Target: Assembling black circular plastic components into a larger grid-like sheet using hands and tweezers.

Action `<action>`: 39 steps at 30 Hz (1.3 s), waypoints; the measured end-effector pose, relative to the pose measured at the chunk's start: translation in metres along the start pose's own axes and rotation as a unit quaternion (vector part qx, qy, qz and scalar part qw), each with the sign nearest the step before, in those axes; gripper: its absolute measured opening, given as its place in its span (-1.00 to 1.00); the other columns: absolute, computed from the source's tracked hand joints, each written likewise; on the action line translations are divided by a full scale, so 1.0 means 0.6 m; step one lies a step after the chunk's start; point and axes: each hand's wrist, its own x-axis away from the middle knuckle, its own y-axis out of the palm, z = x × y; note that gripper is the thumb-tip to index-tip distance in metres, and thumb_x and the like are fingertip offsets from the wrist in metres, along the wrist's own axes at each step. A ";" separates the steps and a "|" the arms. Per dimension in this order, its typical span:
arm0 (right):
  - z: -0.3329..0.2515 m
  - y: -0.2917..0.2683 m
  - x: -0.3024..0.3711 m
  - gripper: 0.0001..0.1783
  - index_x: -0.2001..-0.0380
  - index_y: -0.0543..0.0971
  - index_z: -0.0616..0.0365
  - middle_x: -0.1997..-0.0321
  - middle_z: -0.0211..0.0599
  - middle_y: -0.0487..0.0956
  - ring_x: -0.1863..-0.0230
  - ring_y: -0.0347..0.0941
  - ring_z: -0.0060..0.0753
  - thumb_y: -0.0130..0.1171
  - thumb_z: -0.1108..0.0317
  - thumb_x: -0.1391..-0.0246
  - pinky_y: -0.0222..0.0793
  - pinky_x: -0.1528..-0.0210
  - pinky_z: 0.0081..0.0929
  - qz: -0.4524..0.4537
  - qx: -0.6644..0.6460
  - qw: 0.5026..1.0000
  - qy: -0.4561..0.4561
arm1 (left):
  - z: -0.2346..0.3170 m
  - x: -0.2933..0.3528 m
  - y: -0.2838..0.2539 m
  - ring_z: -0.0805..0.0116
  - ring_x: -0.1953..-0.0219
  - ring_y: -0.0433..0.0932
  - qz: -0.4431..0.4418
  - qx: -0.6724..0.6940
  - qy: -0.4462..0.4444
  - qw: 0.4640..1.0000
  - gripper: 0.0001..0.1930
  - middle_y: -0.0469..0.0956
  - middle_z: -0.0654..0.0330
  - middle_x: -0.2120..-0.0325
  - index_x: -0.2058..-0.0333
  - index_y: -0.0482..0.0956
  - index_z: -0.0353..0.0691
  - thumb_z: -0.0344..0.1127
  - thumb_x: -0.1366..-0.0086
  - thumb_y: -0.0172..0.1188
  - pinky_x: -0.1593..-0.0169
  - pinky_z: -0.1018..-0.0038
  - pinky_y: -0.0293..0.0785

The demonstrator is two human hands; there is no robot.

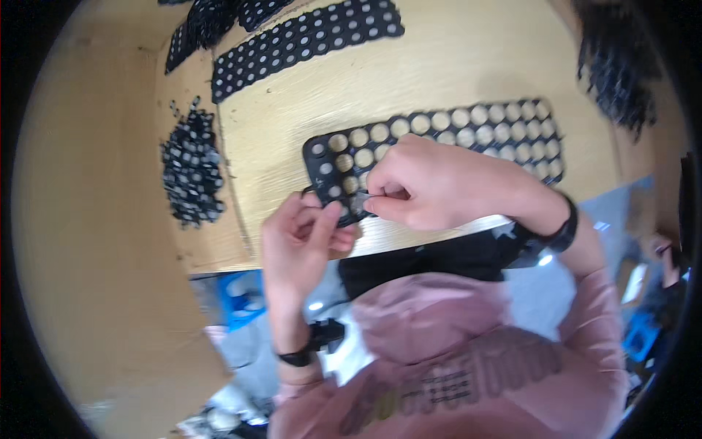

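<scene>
A black tray with rows of round holes [431,121] lies slantwise on the table in front of me. Most of its holes show the pale tabletop through them, while the leftmost column holds small grey discs. My left hand [296,238] grips the tray's near left corner, thumb on top and fingers curled at the edge. Over the tray's left part, my right hand [420,183] is closed in a pinch, its fingertips down at the near holes of the second column. Something small and greyish shows at those fingertips, too blurred to name.
A heap of small black pieces with pale tops [191,167] lies to the left. Farther back is a black sheet filled with grey discs [307,40], beside more dark sheets [208,22]. Black strands [618,69] are bundled at the far right. A blue stool [241,298] stands below the table edge.
</scene>
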 end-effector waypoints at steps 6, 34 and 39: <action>-0.025 -0.084 0.022 -0.74 0.47 0.61 0.31 0.66 -0.10 0.52 0.64 0.45 -0.29 0.14 0.31 -0.15 0.31 0.51 -0.40 0.121 0.133 0.973 0.142 | -0.006 -0.005 -0.033 0.45 0.57 0.60 -0.040 -0.051 0.036 0.997 -0.81 0.60 0.05 0.57 0.34 0.44 -0.48 -0.46 -0.23 0.24 0.53 0.57 0.48; 0.014 0.003 -0.081 -0.77 0.26 0.53 0.26 0.38 -0.26 0.43 0.31 0.38 -0.38 0.28 0.39 -0.04 0.32 0.29 -0.46 0.080 0.054 0.995 0.014 | -0.038 -0.039 0.029 0.32 0.26 0.58 0.163 -0.026 0.271 0.948 -0.67 0.51 0.07 0.31 0.12 0.50 -0.38 -0.62 -0.09 0.26 0.15 0.50 0.54; 0.003 0.003 -0.073 -0.80 0.23 0.53 0.33 0.38 -0.23 0.52 0.44 0.41 -0.37 0.23 0.47 -0.07 0.34 0.42 -0.49 0.101 -0.015 0.994 0.046 | -0.028 -0.044 0.044 0.26 0.31 0.62 0.209 0.029 0.286 0.935 -0.71 0.55 0.02 0.34 0.17 0.52 -0.43 -0.53 -0.10 0.31 0.23 0.46 0.56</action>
